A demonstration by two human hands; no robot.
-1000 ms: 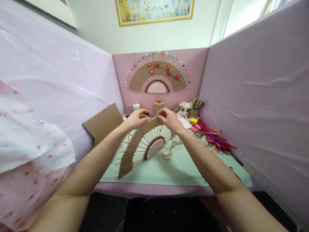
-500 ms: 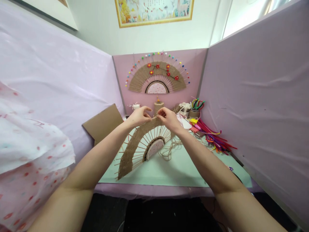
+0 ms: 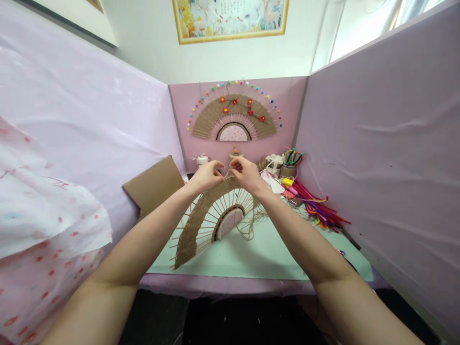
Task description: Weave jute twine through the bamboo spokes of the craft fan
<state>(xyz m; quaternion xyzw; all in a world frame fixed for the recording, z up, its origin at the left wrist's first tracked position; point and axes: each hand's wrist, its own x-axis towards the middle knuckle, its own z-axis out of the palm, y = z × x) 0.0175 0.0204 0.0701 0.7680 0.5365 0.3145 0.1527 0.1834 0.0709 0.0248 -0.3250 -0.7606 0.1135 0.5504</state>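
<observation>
A half-woven fan [image 3: 201,215] of wooden sticks and brown twine stands tilted on the pale green mat [image 3: 273,254]. Its pink half-round base [image 3: 230,221] rests on the mat. My left hand [image 3: 206,175] pinches the fan's top edge with closed fingers. My right hand [image 3: 245,173] sits close beside it, fingers pinched on the twine at the same top edge. Loose twine [image 3: 253,221] trails down from the fan onto the mat.
A finished fan [image 3: 234,117] with red flowers and coloured beads hangs on the pink back wall. A twine spool [image 3: 235,155], a cup of pipe cleaners [image 3: 289,165] and loose pipe cleaners [image 3: 319,208] lie at the back right. Cardboard [image 3: 154,184] leans at the left wall.
My hands have drawn closer together at the top of the fan, and the right hand has shifted slightly left and up. The fan itself has barely moved.
</observation>
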